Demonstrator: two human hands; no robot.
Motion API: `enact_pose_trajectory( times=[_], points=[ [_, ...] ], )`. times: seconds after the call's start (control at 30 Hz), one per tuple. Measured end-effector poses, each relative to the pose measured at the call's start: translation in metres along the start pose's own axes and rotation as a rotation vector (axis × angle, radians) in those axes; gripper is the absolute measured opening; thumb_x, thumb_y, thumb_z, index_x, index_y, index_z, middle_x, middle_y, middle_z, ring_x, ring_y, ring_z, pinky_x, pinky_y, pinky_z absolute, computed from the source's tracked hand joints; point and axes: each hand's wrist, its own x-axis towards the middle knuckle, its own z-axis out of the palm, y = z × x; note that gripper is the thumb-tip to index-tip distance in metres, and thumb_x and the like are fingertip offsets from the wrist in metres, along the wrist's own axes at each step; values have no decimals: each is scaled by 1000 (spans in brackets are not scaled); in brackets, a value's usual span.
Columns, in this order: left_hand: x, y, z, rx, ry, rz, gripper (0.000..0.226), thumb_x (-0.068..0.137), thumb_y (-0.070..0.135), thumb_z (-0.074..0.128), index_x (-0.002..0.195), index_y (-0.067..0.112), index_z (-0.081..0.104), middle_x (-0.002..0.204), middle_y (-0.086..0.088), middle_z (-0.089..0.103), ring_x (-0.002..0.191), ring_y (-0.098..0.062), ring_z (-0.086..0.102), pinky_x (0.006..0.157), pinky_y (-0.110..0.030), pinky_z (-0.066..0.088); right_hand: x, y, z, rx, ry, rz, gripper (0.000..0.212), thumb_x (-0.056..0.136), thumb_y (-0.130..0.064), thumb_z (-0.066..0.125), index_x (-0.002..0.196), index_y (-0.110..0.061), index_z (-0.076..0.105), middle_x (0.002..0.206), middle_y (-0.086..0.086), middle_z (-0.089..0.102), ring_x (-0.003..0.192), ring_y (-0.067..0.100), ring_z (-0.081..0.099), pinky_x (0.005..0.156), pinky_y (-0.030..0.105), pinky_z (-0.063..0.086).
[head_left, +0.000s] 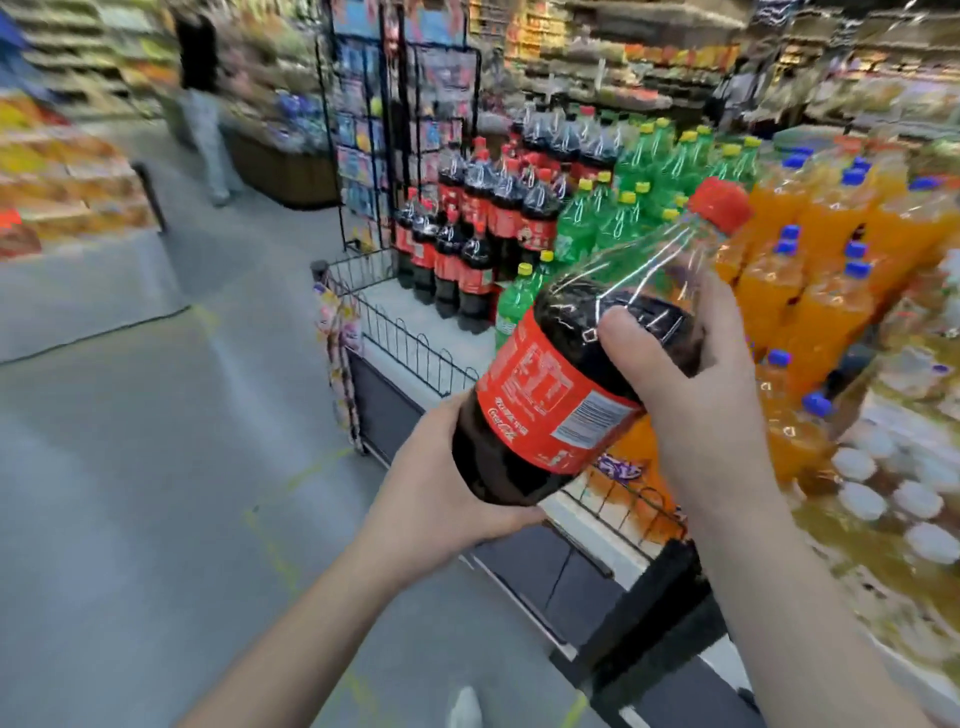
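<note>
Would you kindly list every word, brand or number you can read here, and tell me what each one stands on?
"Coca-Cola": white script on the red label of the cola bottle that the left hand and right hand hold.
Fine print and barcode panel on that label: too small to read.
Labels of the shelved cola bottles, green bottles and orange bottles: blurred.
Card rack: blurred.

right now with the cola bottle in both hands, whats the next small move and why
Probably tip it upright: the cola bottle lies tilted, cap toward the upper right, with the left hand cupping its base and the right hand gripping its shoulder.
</note>
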Motion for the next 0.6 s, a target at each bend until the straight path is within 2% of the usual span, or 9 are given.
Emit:
enact_pose_trajectory(
  times=[0.1,0.13,0.2,0.27,0.33,0.43,0.5,0.6],
  points=[
    [29,-20,-24,11,78,-41,89,48,35,100,124,45,53,118,30,67,111,8,66,93,-26,58,36,16,38,39,-72,1,56,80,-41,78,130,-47,54,116,-33,71,109,-9,68,81,9,53],
    [40,-26,-31,25,100,-54,91,49,33,100,126,46,52,120,28,67,114,7,65,95,-30,58,49,22,49,58,-96,-3,52,80,-39,78,126,-46,55,115,-32,71,109,-8,69,81,9,53],
    [63,-37,-45,47,134,-76,93,53,24,102,126,47,52,121,24,68,114,7,66,94,-35,60,75,34,70,92,-131,-14,50,81,-37,79,124,-45,56,120,-25,73,111,-4,70,84,13,55],
    [88,-47,-57,61,162,-104,91,53,20,102,125,48,53,119,22,69,110,5,68,88,-40,63,102,43,90,114,-165,-8,51,79,-41,81,122,-51,55,122,-27,71,112,-6,68,84,14,56],
    [114,-57,-68,77,182,-134,90,53,22,102,123,49,53,117,22,70,107,3,69,83,-40,65,128,54,107,141,-200,-9,54,76,-44,83,121,-53,55,121,-32,69,111,-8,67,83,11,55],
    [152,-76,-82,91,209,-159,91,55,16,103,125,46,54,117,20,71,107,-1,71,81,-36,65,166,68,132,175,-254,-5,57,76,-40,82,125,-48,56,120,-31,70,110,-9,67,82,7,52],
    [176,-90,-90,91,227,-172,93,55,16,103,131,40,54,119,16,72,106,-7,73,78,-33,64,191,81,148,191,-278,-6,58,76,-36,82,128,-43,57,120,-28,71,110,-7,68,83,8,52],
    [208,-111,-102,95,254,-186,94,53,19,104,131,36,54,116,15,72,103,-7,74,74,-29,62,224,100,173,192,-312,-17,63,78,-35,83,136,-37,57,123,-24,71,113,-5,68,87,11,54]
  ],
)
